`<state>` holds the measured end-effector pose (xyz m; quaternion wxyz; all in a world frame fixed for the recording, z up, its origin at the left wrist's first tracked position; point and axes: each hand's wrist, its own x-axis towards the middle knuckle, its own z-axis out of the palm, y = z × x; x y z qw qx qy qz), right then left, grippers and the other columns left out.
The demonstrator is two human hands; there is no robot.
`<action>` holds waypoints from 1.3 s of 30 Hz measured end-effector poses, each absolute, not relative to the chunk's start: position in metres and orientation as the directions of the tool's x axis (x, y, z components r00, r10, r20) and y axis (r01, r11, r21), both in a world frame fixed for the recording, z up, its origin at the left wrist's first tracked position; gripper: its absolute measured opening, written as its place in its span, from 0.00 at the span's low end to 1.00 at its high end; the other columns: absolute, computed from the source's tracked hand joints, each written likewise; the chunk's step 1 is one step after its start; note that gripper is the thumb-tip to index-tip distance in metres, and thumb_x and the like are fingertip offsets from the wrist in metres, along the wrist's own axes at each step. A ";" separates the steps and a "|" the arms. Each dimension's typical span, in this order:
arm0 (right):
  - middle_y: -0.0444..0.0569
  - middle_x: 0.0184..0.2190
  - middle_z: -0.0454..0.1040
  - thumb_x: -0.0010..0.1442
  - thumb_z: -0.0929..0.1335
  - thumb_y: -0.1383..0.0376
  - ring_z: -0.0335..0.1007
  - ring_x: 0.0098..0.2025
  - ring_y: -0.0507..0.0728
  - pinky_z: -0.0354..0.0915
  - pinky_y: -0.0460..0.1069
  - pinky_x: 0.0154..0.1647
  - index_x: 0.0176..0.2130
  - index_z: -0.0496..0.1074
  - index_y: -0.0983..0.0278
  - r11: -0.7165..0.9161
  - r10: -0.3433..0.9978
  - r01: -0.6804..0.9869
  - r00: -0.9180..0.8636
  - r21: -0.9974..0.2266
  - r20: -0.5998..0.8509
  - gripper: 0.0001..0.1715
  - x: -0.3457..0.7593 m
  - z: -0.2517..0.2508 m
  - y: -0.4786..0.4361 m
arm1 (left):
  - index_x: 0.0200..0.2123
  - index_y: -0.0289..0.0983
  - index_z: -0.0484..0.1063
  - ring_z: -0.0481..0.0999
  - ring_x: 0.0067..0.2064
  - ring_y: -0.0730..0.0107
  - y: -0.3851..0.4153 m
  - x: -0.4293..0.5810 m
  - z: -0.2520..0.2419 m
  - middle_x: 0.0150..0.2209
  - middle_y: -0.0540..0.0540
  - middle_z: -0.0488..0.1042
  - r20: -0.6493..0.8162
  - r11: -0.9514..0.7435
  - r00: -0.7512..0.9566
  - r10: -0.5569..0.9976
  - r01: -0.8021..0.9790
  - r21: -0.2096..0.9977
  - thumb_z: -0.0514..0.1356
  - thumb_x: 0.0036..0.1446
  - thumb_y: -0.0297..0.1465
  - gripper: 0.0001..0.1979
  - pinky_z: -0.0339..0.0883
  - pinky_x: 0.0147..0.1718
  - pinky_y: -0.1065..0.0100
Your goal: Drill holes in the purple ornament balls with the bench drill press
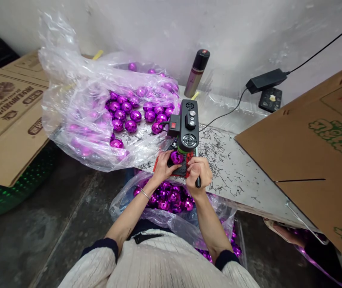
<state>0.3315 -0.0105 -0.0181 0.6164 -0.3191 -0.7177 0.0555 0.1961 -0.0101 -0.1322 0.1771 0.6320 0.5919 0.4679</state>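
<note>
A small black bench machine (pixel 189 136) with a red switch and round vents stands on the worktable, over a red and black base. Under its head sits a purple mirrored ball (pixel 177 157). My left hand (pixel 163 166) has its thumb and fingers around this ball from the left side. My right hand (pixel 199 172) is wrapped around the black-tipped lever handle (pixel 198 182) at the machine's right. More purple mirrored balls (pixel 130 126) lie in a clear plastic bag (pixel 77 84) behind my left hand. Below my wrists, another open bag (pixel 119 200) holds several such balls.
Small dark wire bits litter the white tabletop (pixel 233 164). A spray can (pixel 197 73) stands by the wall. A black power adapter (pixel 267 81) hangs on its cable at the right. Cardboard boxes (pixel 293 132) flank the table, with another box (pixel 11 132) at the left.
</note>
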 end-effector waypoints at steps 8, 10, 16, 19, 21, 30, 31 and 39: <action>0.44 0.29 0.69 0.71 0.59 0.67 0.67 0.29 0.51 0.64 0.48 0.31 0.31 0.64 0.60 0.805 0.496 0.386 -0.025 -0.449 0.868 0.15 0.330 -0.033 -0.008 | 0.61 0.37 0.67 0.75 0.57 0.50 -0.010 0.197 -0.132 0.55 0.36 0.75 0.391 -0.242 -0.135 0.910 0.592 0.769 0.69 0.58 0.45 0.32 0.68 0.57 0.48; 0.44 0.29 0.69 0.71 0.59 0.66 0.67 0.29 0.51 0.64 0.49 0.31 0.31 0.64 0.60 0.814 0.485 0.375 -0.018 -0.444 0.874 0.15 0.330 -0.038 -0.006 | 0.61 0.36 0.67 0.75 0.57 0.50 -0.010 0.197 -0.132 0.55 0.35 0.76 0.405 -0.254 -0.137 0.904 0.590 0.766 0.68 0.59 0.45 0.32 0.68 0.57 0.48; 0.44 0.29 0.69 0.71 0.59 0.64 0.65 0.29 0.52 0.63 0.51 0.32 0.31 0.64 0.60 0.826 0.470 0.349 0.007 -0.443 0.882 0.16 0.330 -0.051 -0.002 | 0.61 0.38 0.67 0.75 0.57 0.50 -0.011 0.197 -0.130 0.55 0.36 0.76 0.386 -0.239 -0.132 0.913 0.594 0.768 0.68 0.59 0.45 0.32 0.69 0.56 0.49; 0.44 0.29 0.68 0.71 0.59 0.63 0.65 0.28 0.52 0.63 0.51 0.31 0.30 0.64 0.60 0.827 0.473 0.337 0.012 -0.449 0.881 0.16 0.329 -0.054 -0.002 | 0.61 0.38 0.67 0.75 0.57 0.50 -0.012 0.197 -0.129 0.55 0.36 0.76 0.377 -0.233 -0.134 0.916 0.588 0.775 0.68 0.59 0.45 0.32 0.69 0.56 0.49; 0.44 0.28 0.68 0.71 0.58 0.63 0.65 0.28 0.52 0.63 0.51 0.32 0.30 0.63 0.60 0.824 0.474 0.344 0.016 -0.450 0.880 0.16 0.329 -0.055 -0.002 | 0.61 0.38 0.67 0.75 0.57 0.50 -0.012 0.197 -0.128 0.55 0.36 0.76 0.382 -0.237 -0.135 0.914 0.586 0.774 0.68 0.59 0.45 0.31 0.69 0.56 0.48; 0.43 0.27 0.66 0.72 0.58 0.62 0.65 0.28 0.52 0.65 0.52 0.34 0.31 0.62 0.59 0.814 0.469 0.376 0.022 -0.442 0.883 0.17 0.330 -0.062 -0.001 | 0.60 0.37 0.68 0.75 0.57 0.50 -0.011 0.199 -0.130 0.54 0.36 0.76 0.383 -0.238 -0.148 0.912 0.568 0.788 0.70 0.58 0.42 0.31 0.68 0.56 0.49; 0.43 0.27 0.66 0.72 0.57 0.63 0.65 0.28 0.52 0.65 0.52 0.35 0.31 0.62 0.58 0.814 0.469 0.374 0.024 -0.443 0.883 0.17 0.330 -0.062 -0.001 | 0.60 0.37 0.68 0.75 0.57 0.50 -0.011 0.200 -0.130 0.54 0.36 0.76 0.380 -0.236 -0.150 0.913 0.567 0.789 0.70 0.58 0.42 0.30 0.68 0.57 0.49; 0.42 0.27 0.66 0.73 0.57 0.61 0.65 0.27 0.51 0.65 0.51 0.34 0.30 0.62 0.58 0.830 0.410 0.418 -0.006 -0.370 0.912 0.18 0.330 -0.070 0.003 | 0.59 0.37 0.69 0.75 0.56 0.51 -0.012 0.199 -0.127 0.54 0.36 0.76 0.371 -0.225 -0.153 0.916 0.569 0.791 0.70 0.58 0.41 0.29 0.68 0.57 0.49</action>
